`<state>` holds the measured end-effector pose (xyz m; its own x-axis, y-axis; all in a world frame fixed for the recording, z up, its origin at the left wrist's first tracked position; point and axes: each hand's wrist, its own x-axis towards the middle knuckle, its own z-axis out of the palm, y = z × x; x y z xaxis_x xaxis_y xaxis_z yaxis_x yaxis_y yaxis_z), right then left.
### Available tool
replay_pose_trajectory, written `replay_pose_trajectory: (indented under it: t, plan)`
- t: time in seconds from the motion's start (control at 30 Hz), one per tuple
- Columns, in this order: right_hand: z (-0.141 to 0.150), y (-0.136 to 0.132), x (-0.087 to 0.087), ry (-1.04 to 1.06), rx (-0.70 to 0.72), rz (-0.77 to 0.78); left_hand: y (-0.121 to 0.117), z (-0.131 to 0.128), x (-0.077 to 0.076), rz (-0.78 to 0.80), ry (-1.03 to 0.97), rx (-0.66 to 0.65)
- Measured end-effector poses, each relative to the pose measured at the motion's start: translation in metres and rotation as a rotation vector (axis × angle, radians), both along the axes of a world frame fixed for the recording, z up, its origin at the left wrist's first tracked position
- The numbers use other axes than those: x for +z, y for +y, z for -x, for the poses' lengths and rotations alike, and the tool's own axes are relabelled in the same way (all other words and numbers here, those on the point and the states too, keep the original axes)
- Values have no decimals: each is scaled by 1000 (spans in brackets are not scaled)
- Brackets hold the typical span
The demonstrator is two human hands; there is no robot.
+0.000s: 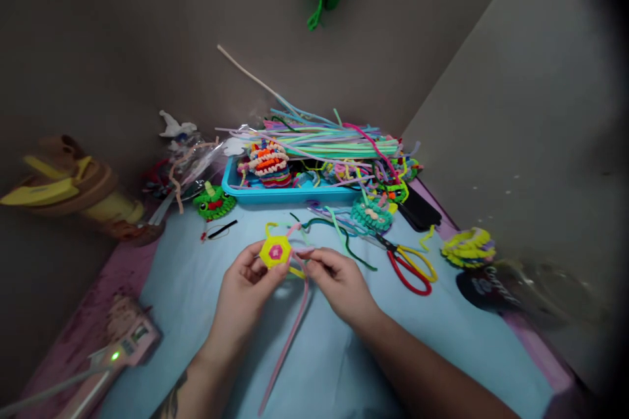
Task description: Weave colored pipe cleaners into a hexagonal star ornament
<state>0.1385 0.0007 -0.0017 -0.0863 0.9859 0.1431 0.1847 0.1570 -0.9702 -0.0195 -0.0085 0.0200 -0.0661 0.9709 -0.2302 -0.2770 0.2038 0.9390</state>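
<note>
Over the blue cloth, my left hand (pixel 249 281) pinches a flat yellow hexagon made of pipe cleaner (pixel 268 253), which has a pink and white middle. My right hand (pixel 339 280) is closed at its right side, fingertips pinching a pink pipe cleaner (pixel 299 317). One long pink end hangs down from the piece toward the front of the cloth. Short yellow and pink ends stick out around the hexagon. The fingers of both hands partly cover where the strands meet.
Behind my hands stands a blue tray (pixel 295 195) heaped with pipe cleaners. Red-and-yellow scissors (pixel 410 268) lie to the right, near a black phone (pixel 419 208). A green pipe-cleaner figure (pixel 214 201) sits left. A pink power strip (pixel 132 334) and a cup (pixel 511 291) flank the cloth.
</note>
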Motion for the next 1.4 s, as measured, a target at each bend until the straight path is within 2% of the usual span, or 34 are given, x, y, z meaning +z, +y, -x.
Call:
replay_pose_trajectory:
  t: [0.1,0.17,0.23,0.33,0.4,0.47,0.57,0.73,0.8,0.93,1.03,1.17,1.27,1.4]
  plan:
    - [3,0,-2,62,76,120,-1,-3,0,-8,11,-43]
    - [3,-2,-1,45,74,156,-2,-4,-1,-31,57,-42]
    - [3,-4,3,-20,11,100,-3,-4,-3,-69,150,1]
    - [4,-6,9,-143,-54,-85,-4,-1,-8,-133,351,69]
    - [3,-7,12,-175,-5,-122,-5,2,-10,-162,477,84]
    - [0,-5,13,-149,75,-64,-4,4,-10,-167,523,73]
    - [-7,-1,12,-67,178,1,-1,5,-8,-124,394,16]
    - [-8,3,7,12,256,-28,4,3,-4,-14,132,-63]
    - [-4,1,5,-41,204,-92,4,1,-2,3,80,-58]
    - [-1,-3,0,-183,36,-329,2,-2,-1,-3,44,-98]
    - [-4,-3,-3,-262,-11,-474,1,-2,-3,-3,39,-138]
    - [-8,-1,-7,-379,-68,-584,0,-2,-7,-3,57,-185]
    - [-9,0,-8,-370,-94,-547,-1,-2,-7,-35,125,-221]
    - [-9,4,-7,-165,-46,-323,-1,0,-5,-97,295,-252]
